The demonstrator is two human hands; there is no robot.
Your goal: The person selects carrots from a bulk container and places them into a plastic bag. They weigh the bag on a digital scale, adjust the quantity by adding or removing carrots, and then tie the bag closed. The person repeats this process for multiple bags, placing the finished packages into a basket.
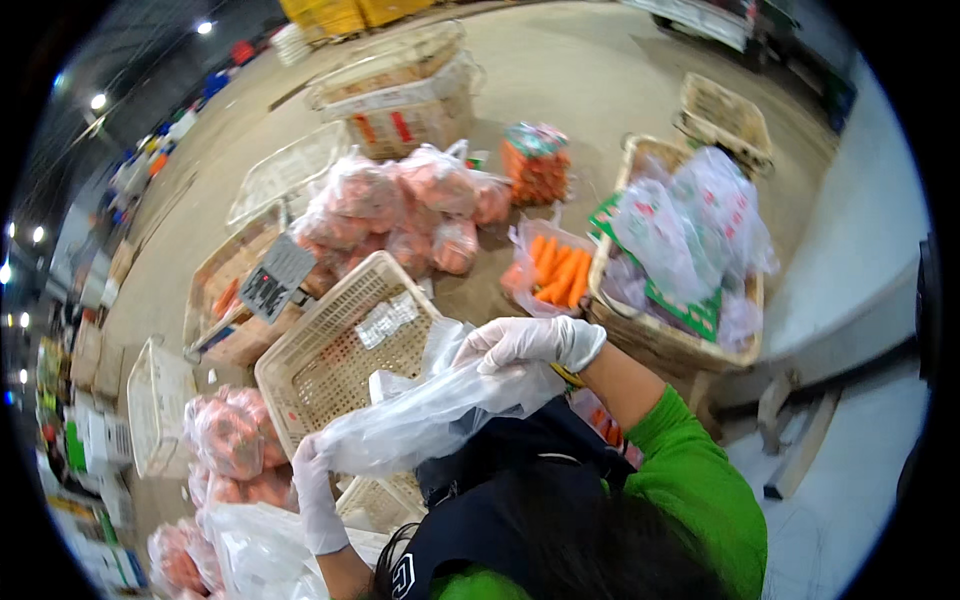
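A clear plastic bag [427, 424] is stretched between my two gloved hands, above my lap. My left hand [315, 480] grips its lower end, and my right hand [525, 345] holds the upper end with bent fingers. Just beyond the bag, a perforated plastic crate [322, 367] stands tilted, with a white label inside. A digital scale display [276, 277] is behind the crate's left side. Past my right hand, an open bag of carrots [559, 274] rests on the floor. Part of the crate is hidden by the bag.
Filled bags of carrots [367, 199] are piled ahead, and more bags [232, 442] lie at left. A crate of plastic bags [600, 277] stands at right, near a metal leg [802, 450]. Stacked crates [420, 97] and a tall carrot sack [536, 169] are farther off.
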